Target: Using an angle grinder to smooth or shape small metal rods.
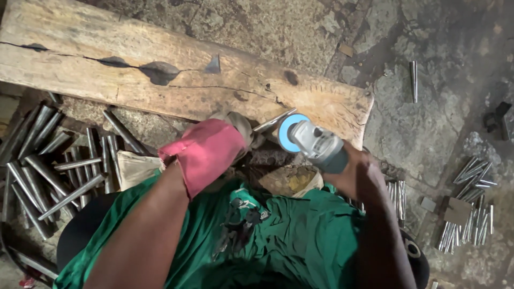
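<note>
Grinding step: my left hand [227, 134], in a pink cloth, clamps a steel rod [274, 121] against the wooden beam [160, 80]; my right hand [357, 174] grips the angle grinder [313, 142], disc beside rod. Next, I judge, steady contact.

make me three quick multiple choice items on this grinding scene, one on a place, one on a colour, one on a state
1. Where does the big heap of metal rods lie?
A. on the person's left
B. on the wooden beam
C. in the lap

2. What colour is the cloth on the left hand?
A. blue
B. pink-red
C. yellow

3. What does the right hand do?
A. hangs free
B. grips the angle grinder
C. lies flat on the beam

Key: 1 A, heap lies left on the ground; 2 B, the wrap is pink-red; 3 B, fingers close around the grinder's body.
</note>
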